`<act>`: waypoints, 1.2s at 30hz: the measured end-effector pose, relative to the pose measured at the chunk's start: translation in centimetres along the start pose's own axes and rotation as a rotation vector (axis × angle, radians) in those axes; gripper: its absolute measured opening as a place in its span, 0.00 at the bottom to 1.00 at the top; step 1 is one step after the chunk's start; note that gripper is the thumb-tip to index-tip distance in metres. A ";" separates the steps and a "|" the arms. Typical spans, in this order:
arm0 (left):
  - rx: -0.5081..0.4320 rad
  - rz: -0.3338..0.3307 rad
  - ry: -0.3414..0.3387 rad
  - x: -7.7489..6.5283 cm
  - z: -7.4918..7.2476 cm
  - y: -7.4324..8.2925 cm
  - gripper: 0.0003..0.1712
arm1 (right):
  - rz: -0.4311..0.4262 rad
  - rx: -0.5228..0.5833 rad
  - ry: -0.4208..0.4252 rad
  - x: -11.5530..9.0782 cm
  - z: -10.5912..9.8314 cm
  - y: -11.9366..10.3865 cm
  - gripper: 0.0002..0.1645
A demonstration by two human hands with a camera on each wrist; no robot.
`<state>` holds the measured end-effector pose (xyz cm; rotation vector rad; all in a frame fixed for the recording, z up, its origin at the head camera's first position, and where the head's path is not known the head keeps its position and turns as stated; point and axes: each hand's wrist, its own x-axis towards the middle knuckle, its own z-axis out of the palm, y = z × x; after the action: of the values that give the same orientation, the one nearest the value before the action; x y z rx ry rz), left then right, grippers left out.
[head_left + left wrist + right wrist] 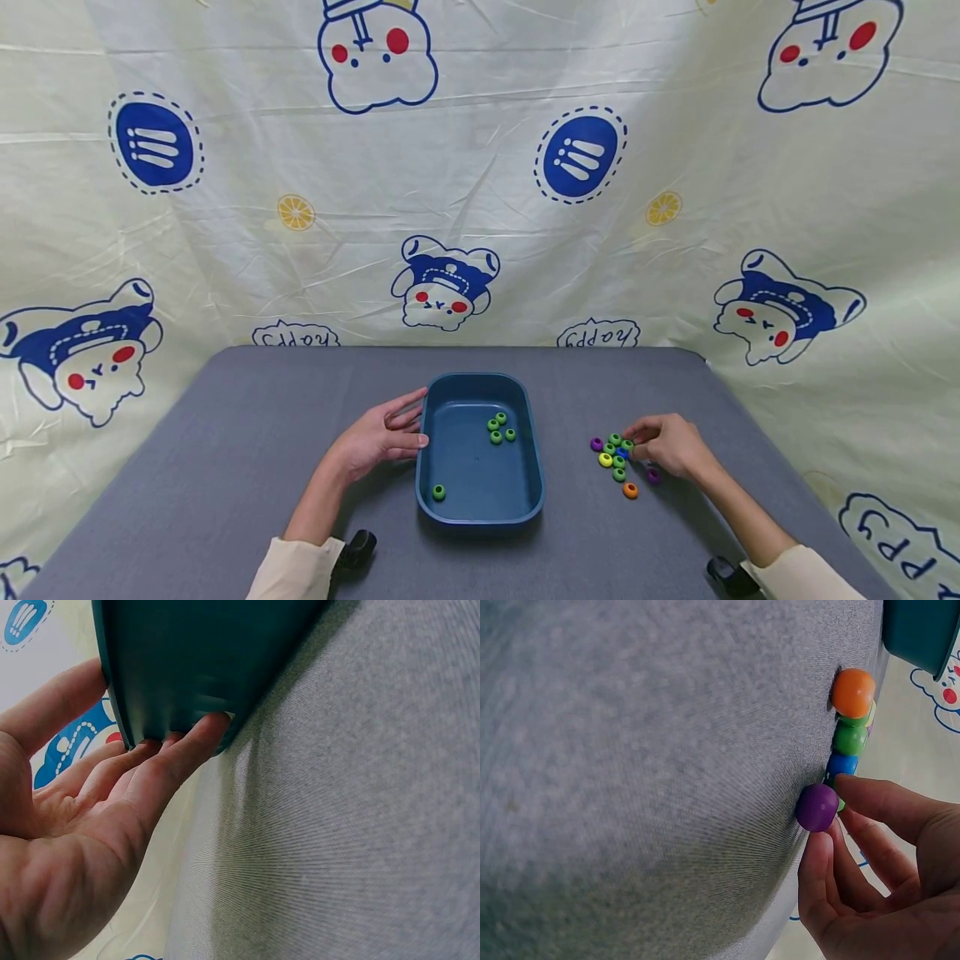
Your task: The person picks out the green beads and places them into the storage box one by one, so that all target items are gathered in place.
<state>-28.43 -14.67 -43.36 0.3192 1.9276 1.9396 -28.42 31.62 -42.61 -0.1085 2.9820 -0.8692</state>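
Observation:
A blue plastic tray [480, 518] sits on the table with several green beads [496, 437] toward its far right and one green bead [438, 492] near its front left corner. My left hand [382, 437] rests against the tray's left side, fingers extended along the outer wall in the left wrist view. Right of the tray, my right hand [670, 446] reaches into a loose group of beads. Its thumb and fingers pinch a green bead [627, 445] at the group's right edge. A purple bead [817, 808] partly hides that bead in the right wrist view.
Around the right fingertips lie more green beads, a blue bead [622, 453], a yellow bead [605, 460], another purple bead [596, 444] and an orange bead [631, 491]. The grey table [262, 433] ends at a patterned curtain [480, 183] behind.

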 end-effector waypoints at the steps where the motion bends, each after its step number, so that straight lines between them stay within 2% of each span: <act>1: -0.001 0.000 -0.001 0.0 0.0 0.0 0.45 | 0.001 -0.001 0.001 0.0 0.0 0.0 0.15; 25: -0.003 -0.005 -0.002 0.1 0.1 0.0 0.45 | 0.029 0.043 -0.004 -0.1 0.0 0.0 0.12; 36: -0.004 -0.002 -0.005 0.0 0.1 0.1 0.45 | -0.031 0.017 0.010 -0.1 -1.0 -1.4 0.11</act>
<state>-28.42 -14.61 -43.27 0.3207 1.9202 1.9393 -28.31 31.00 -40.96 -0.1503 2.9892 -0.9012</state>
